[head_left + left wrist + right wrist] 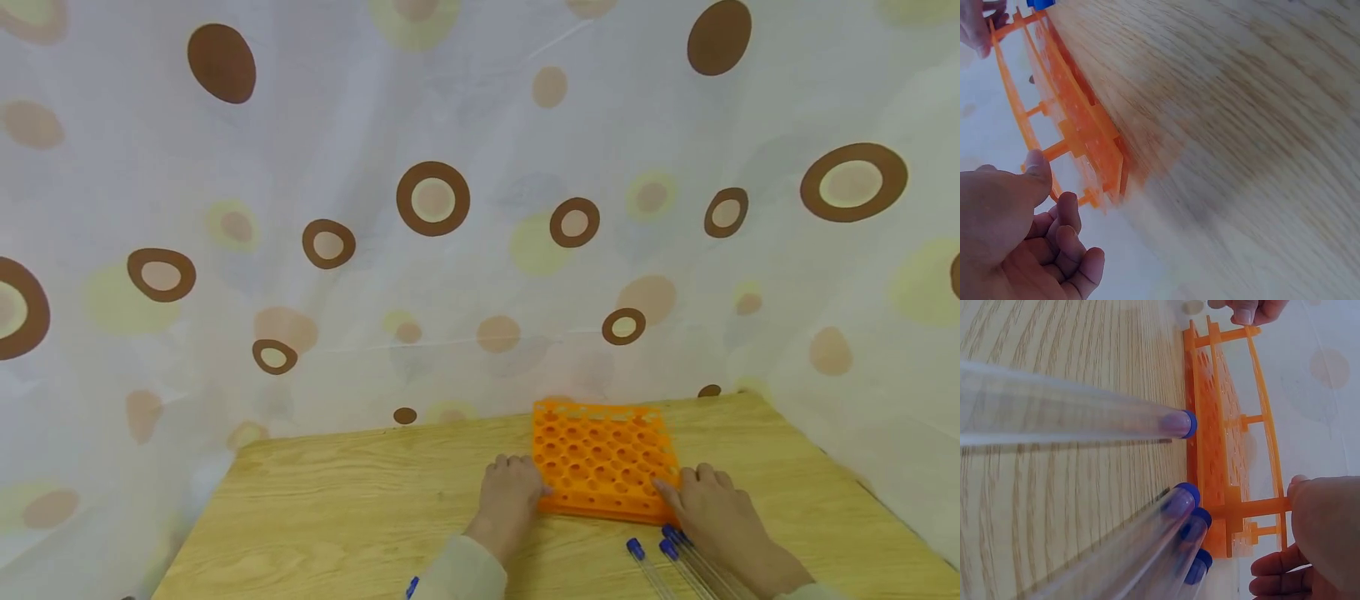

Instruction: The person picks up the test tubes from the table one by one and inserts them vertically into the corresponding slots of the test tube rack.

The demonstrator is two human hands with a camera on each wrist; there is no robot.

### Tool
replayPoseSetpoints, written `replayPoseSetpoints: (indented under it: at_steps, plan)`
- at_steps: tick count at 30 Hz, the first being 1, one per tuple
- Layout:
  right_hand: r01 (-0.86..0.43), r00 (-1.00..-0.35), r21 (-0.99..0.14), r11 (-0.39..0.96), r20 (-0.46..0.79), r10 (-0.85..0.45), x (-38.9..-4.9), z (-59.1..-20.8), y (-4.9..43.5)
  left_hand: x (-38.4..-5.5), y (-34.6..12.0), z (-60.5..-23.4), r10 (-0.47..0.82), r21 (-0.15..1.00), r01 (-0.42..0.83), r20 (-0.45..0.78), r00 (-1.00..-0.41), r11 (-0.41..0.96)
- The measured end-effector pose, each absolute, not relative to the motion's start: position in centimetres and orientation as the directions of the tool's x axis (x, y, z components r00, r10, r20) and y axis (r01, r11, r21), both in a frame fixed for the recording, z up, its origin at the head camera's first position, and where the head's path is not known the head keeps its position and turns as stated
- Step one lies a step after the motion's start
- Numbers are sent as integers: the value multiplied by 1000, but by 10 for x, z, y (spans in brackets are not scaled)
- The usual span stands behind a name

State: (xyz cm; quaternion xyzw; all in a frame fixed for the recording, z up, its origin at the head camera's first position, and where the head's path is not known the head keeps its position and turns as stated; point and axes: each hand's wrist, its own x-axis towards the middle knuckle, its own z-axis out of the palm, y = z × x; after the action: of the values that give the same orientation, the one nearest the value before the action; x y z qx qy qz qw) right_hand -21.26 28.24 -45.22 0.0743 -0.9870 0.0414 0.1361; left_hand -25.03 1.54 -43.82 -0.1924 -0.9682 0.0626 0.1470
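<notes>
An orange test tube rack (600,454) with rows of round holes stands on the wooden table, no tubes in its holes. My left hand (512,493) holds its left end, with the thumb (1036,167) on the top plate and the fingers curled at the end. At the opposite end, my right hand (718,518) grips the top plate's near corner between thumb and fingers. Several clear test tubes with blue caps (1186,495) lie just in front of the rack, beside and partly under the right hand in the head view.
Another blue cap (412,587) shows by the left sleeve (463,573) at the bottom edge. The wooden table (337,508) reaches back to a pale curtain (480,275) printed with brown and yellow spots, close behind the rack.
</notes>
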Motion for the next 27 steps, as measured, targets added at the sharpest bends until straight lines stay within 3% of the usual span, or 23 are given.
replayPoseSetpoints:
  at_steps: [10,17,27]
  plan:
    - [-265,-877,115,957,384,-289,-215,-454,261,-246,-11,-438,353,-91,342,150,-924,935]
    - [-257,-914,41,966,314,-256,-219,-453,247,-238,-32,-439,353,-43,351,177,-919,935]
    - [-324,-911,-2,946,270,-312,-221,-453,231,-225,-56,-438,362,-80,354,229,-904,932]
